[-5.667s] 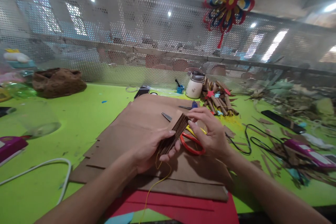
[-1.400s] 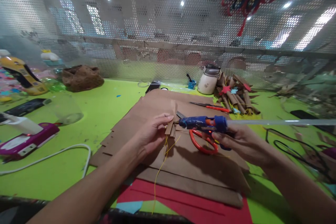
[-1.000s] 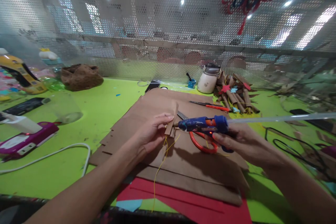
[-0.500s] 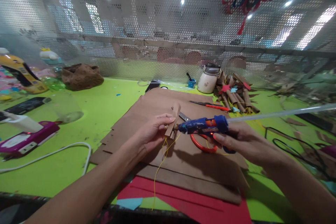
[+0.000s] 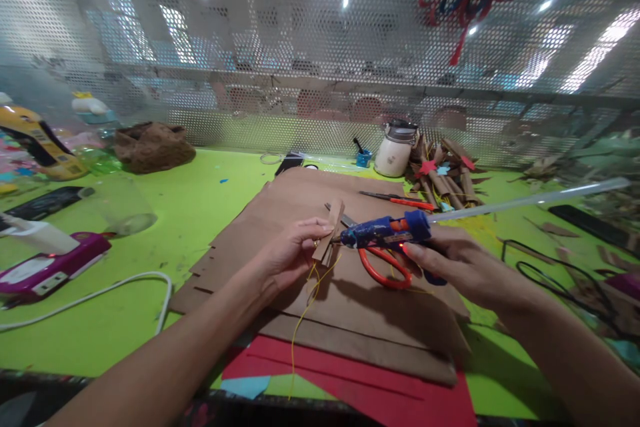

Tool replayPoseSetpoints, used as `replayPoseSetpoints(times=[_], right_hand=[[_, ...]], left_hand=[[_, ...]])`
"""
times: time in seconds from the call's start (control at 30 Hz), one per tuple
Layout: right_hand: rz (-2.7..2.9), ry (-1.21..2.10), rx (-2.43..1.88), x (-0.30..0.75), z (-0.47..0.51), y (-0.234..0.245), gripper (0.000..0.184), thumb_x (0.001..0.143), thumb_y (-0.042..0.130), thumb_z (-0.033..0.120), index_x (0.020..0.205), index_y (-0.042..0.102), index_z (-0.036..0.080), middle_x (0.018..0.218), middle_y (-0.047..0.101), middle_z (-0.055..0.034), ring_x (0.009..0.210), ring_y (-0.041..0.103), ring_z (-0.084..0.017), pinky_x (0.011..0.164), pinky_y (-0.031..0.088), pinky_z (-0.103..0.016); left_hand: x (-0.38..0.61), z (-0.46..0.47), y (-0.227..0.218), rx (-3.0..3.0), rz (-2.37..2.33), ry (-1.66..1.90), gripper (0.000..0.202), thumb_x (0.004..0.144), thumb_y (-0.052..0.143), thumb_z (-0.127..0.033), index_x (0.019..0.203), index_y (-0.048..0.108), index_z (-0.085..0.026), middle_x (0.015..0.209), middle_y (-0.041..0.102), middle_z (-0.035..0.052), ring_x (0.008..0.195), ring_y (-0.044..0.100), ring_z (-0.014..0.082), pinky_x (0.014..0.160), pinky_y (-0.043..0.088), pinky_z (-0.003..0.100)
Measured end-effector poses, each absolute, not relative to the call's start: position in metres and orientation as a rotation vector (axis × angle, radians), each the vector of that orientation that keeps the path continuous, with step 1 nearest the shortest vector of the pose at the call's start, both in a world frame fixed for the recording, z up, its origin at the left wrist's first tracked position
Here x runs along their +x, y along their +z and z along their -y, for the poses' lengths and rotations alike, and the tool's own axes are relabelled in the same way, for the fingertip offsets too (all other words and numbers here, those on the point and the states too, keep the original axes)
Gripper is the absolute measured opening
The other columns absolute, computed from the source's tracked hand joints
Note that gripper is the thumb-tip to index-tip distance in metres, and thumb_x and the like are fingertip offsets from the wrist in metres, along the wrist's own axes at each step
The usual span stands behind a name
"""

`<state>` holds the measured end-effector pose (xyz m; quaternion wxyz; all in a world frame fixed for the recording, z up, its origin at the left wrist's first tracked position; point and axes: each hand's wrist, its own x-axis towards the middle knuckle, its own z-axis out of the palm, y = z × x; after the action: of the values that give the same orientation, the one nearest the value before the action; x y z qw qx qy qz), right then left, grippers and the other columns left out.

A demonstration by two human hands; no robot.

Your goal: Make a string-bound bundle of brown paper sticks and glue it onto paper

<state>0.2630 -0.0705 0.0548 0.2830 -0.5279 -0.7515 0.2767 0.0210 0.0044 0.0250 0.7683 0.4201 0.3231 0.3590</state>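
My left hand (image 5: 295,247) pinches a small folded strip of brown paper (image 5: 330,233), from which a yellow string (image 5: 301,320) trails down. In my right hand (image 5: 465,263) is a blue hot glue gun (image 5: 385,232), its nozzle at the strip's right side; whether it touches I cannot tell. A long clear glue stick (image 5: 530,203) sticks out of the gun's back, and a small red light glows on its body. Beneath the gun, scissors with orange handles (image 5: 385,273) lie on stacked brown paper sheets (image 5: 265,213), partly hidden by it.
A utility knife (image 5: 397,200) rests on the paper's far edge. Behind it stand a white jar (image 5: 395,150) and a pile of brown paper rolls (image 5: 445,180). Left are a purple power strip (image 5: 55,267), a white cable (image 5: 167,300) and a clear cup (image 5: 120,210). Red paper (image 5: 400,390) lies in front.
The glue gun in my right hand has tilted slightly, its glue stick's rear end now higher and wholly in view. My left hand still holds the strip in nearly the same place.
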Motion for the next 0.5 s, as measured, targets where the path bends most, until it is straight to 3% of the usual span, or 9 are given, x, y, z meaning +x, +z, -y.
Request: replayPoseSetpoints(times=[0.27, 0.5], right_hand=[[2.016, 0.8, -1.412, 0.2632, 0.0741, 0.0556, 0.042, 0.087, 0.047, 0.049, 0.063, 0.052, 0.016, 0.058, 0.044, 0.0009, 0.054, 0.041, -0.01, 0.047, 0.032, -0.022], [2.092, 0.826, -1.291, 0.2589, 0.0776, 0.0628, 0.036, 0.089, 0.047, 0.044, 0.073, 0.062, 0.015, 0.065, 0.055, -0.0008, 0.059, 0.047, -0.011, 0.052, 0.034, -0.023]], left_hand=[[0.0202, -0.0048, 0.0269, 0.912, -0.686, 0.743, 0.003, 0.074, 0.062, -0.014, 0.073, 0.06, -0.013, 0.072, 0.056, 0.0014, 0.062, 0.053, 0.0093, 0.057, 0.041, 0.021], [0.0205, -0.0054, 0.0255, 0.892, -0.668, 0.735, 0.005, 0.075, 0.062, -0.013, 0.073, 0.057, -0.013, 0.069, 0.053, -0.0007, 0.058, 0.051, 0.0075, 0.055, 0.039, 0.02]])
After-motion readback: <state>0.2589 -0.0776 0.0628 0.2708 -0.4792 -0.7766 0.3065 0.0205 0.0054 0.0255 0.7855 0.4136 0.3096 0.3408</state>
